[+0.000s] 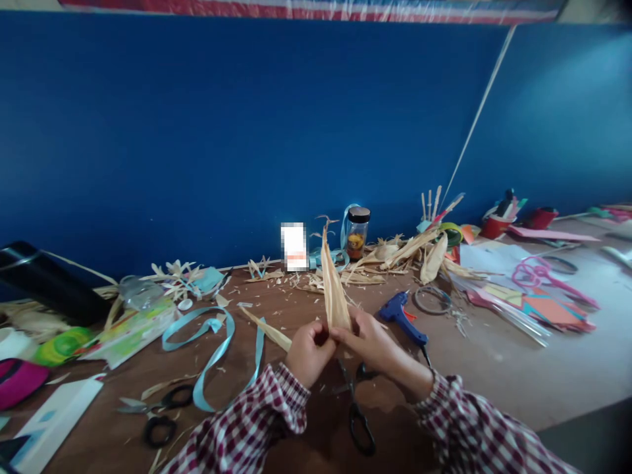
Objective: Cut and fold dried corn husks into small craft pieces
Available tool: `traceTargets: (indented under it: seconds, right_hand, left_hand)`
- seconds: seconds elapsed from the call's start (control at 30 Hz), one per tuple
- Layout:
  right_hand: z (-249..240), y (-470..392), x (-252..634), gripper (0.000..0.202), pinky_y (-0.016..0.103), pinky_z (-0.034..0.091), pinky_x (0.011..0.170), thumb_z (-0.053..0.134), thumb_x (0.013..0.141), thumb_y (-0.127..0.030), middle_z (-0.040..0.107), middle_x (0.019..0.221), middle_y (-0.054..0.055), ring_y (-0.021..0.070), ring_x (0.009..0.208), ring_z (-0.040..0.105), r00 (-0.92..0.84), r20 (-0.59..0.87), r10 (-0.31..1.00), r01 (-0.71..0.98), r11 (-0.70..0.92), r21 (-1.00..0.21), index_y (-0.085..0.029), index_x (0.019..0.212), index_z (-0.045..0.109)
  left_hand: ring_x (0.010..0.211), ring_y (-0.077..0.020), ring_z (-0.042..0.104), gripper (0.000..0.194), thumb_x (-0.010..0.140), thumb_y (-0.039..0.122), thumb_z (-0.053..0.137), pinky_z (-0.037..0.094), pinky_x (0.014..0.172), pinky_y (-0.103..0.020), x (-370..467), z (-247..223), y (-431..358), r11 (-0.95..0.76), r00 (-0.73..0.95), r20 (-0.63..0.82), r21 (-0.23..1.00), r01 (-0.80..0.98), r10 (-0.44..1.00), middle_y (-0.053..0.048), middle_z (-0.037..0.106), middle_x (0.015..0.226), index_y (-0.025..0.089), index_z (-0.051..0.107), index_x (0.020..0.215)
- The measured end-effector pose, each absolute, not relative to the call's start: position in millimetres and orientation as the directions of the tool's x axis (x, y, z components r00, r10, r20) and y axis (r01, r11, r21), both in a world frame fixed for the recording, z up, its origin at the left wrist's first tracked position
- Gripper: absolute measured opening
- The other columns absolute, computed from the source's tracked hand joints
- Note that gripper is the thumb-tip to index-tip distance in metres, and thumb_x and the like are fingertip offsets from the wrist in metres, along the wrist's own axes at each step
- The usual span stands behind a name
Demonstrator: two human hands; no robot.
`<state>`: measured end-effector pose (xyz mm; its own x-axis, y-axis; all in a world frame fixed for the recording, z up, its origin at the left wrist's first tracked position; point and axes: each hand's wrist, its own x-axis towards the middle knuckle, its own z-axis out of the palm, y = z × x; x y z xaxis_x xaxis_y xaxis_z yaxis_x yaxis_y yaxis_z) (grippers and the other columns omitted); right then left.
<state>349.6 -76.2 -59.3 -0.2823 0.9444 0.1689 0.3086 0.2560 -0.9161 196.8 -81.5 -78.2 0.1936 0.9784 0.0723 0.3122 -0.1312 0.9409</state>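
A dried corn husk (334,289) stands upright between my two hands, its narrow tip pointing up. My left hand (310,352) is closed on its lower left edge, fingers curled in. From the other side my right hand (369,339) pinches the husk's base, thumb in front. Under my hands lies a pair of black-handled scissors (361,428), partly hidden by them. Another husk strip (269,329) rests on the table just left of my left hand. A blue glue gun (402,316) lies to the right of my right hand.
Light-blue ribbon (224,349) curls on the left, near a second pair of scissors (155,411). A lidded glass jar (357,234) stands at the back beside a heap of husks (395,253). A black bottle (49,280) leans far left; coloured paper (557,309) lies right.
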Motion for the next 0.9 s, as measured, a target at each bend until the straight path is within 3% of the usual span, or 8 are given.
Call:
traceTargets:
  seconds: [0.1, 0.23, 0.5, 0.73, 0.9]
  right_hand:
    - [-67, -75, 340, 0.020, 0.022, 0.040, 0.055, 0.059, 0.080, -0.033, 0.058, 0.067, -0.001, 0.0131, 0.062, 0.051, -0.226, 0.186, 0.956, 0.313, 0.252, -0.916, -0.013, 0.076, 0.060]
    - [-75, -79, 339, 0.022, 0.021, 0.038, 0.054, 0.051, 0.084, -0.032, 0.055, 0.064, -0.002, 0.0116, 0.060, 0.047, -0.159, 0.186, 0.970, 0.306, 0.227, -0.924, -0.014, 0.072, 0.057]
    - [-73, -88, 338, 0.027, 0.020, 0.034, 0.049, 0.051, 0.084, -0.035, 0.046, 0.058, -0.004, 0.0105, 0.054, 0.041, -0.096, 0.144, 0.985, 0.306, 0.167, -0.937, -0.016, 0.065, 0.051]
    - [-66, -94, 334, 0.029, 0.020, 0.032, 0.052, 0.051, 0.084, -0.035, 0.043, 0.057, -0.005, 0.0104, 0.055, 0.039, -0.055, 0.211, 0.976, 0.419, 0.214, -0.882, -0.017, 0.063, 0.049]
    - [-66, -101, 333, 0.025, 0.020, 0.030, 0.049, 0.051, 0.085, -0.032, 0.041, 0.056, -0.006, 0.0095, 0.052, 0.037, -0.037, 0.240, 0.970, 0.459, 0.230, -0.858, -0.017, 0.064, 0.049]
  left_hand:
    - [0.049, -0.0123, 0.051, 0.019, 0.070, 0.032, 0.063, 0.039, 0.047, -0.022, 189, -81, -87, -0.046, 0.116, 0.018, 0.971, 0.236, 0.993, 0.002, 0.056, 0.053, 0.015, 0.058, 0.065]
    - [0.050, -0.0114, 0.051, 0.024, 0.069, 0.036, 0.066, 0.040, 0.049, -0.022, 179, -81, -92, 0.043, 0.048, -0.052, 0.984, 0.176, 0.998, 0.002, 0.057, 0.055, 0.014, 0.058, 0.069]
    - [0.047, -0.0101, 0.049, 0.025, 0.073, 0.038, 0.063, 0.037, 0.046, -0.020, 168, -81, -104, 0.089, 0.039, -0.095, 0.988, 0.126, 0.995, 0.003, 0.055, 0.051, 0.014, 0.061, 0.069]
    - [0.046, -0.0079, 0.046, 0.026, 0.073, 0.040, 0.064, 0.034, 0.043, -0.018, 164, -87, -109, 0.112, 0.007, -0.112, 0.992, 0.055, 0.994, 0.004, 0.054, 0.053, 0.014, 0.060, 0.071]
    - [0.046, -0.0084, 0.044, 0.033, 0.073, 0.047, 0.062, 0.037, 0.045, -0.020, 169, -81, -114, 0.132, 0.088, -0.131, 0.991, -0.012, 0.987, 0.005, 0.051, 0.055, 0.015, 0.057, 0.077]
